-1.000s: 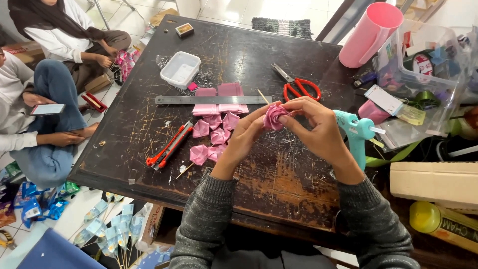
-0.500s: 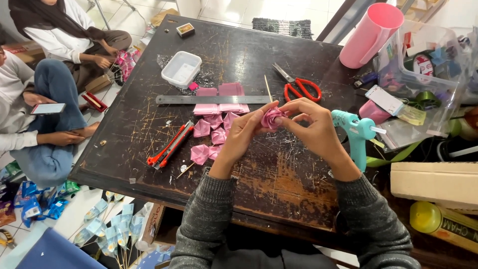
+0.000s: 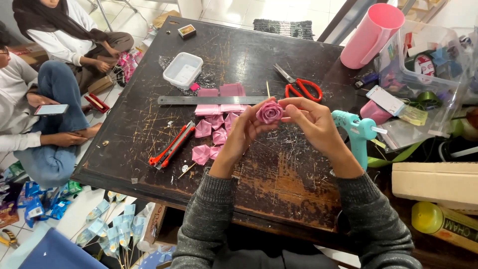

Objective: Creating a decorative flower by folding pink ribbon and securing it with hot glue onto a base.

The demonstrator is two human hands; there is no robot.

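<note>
Both my hands hold a pink ribbon rose (image 3: pixel 269 112) above the dark scratched table (image 3: pixel 279 184). My left hand (image 3: pixel 247 130) grips it from the left and below. The fingers of my right hand (image 3: pixel 312 122) pinch it from the right. A thin wooden stick (image 3: pixel 268 89) pokes up behind the rose. Several folded pink ribbon petals (image 3: pixel 213 130) lie on the table just left of my left hand. A teal glue gun (image 3: pixel 356 132) stands right beside my right wrist.
A steel ruler (image 3: pixel 209 100), red-handled scissors (image 3: pixel 298 85), a red box cutter (image 3: pixel 172 145) and a white plastic tub (image 3: pixel 183 69) lie on the table. A pink cup (image 3: pixel 371 34) and a clear supply box (image 3: pixel 428 65) stand at right. Two people (image 3: pixel 45 74) sit on the floor at left.
Both hands have turned the rose so its spiral face points up at the camera, and have shifted slightly. Everything on the table stays where it was.
</note>
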